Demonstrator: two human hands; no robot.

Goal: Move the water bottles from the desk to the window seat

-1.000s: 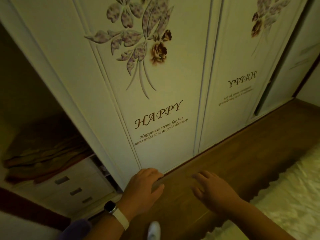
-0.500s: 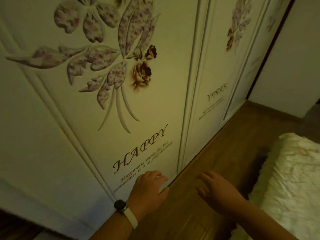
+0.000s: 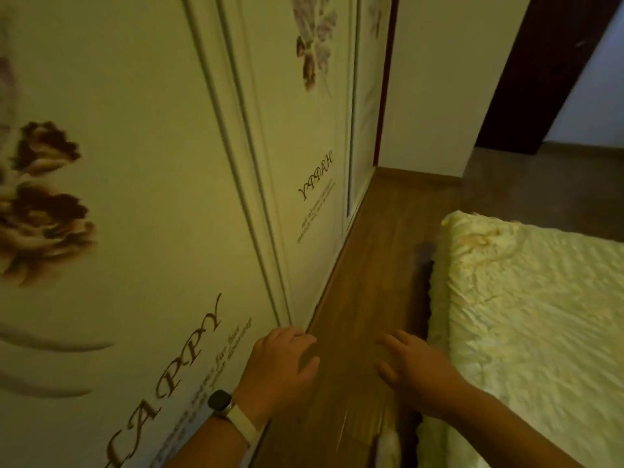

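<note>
Head view showed your left hand (image 3: pixel 282 363) held low in front of you, fingers loosely curled round nothing, a dark watch (image 3: pixel 221 401) on a pale band at the wrist. Your right hand (image 3: pixel 412 361) hung beside it, a little apart, fingers relaxed and slightly spread, and it was empty too. Neither hand touched anything that could be made out.

Beneath both hands ran a strip of wooden floor (image 3: pixel 364 265). On your left stood cream wardrobe doors (image 3: pixel 169 163), printed with flowers and the word HAPPY, shut as far as the frame reached. On your right lay a bed (image 3: pixel 523 315) under a crinkled pale cover. Past the floor strip were a white wall (image 3: pixel 439 79) and a dark door frame (image 3: pixel 540 62). A pale shape (image 3: pixel 388 447) at the bottom edge was too blurred to name.

No water bottles were in sight, nor the desk, nor the window seat. You carried nothing, so by my reckoning you were between trips or had not begun. How many bottles already stood on the window seat could not be told. Whatever remained on the desk had yet to be picked up.
</note>
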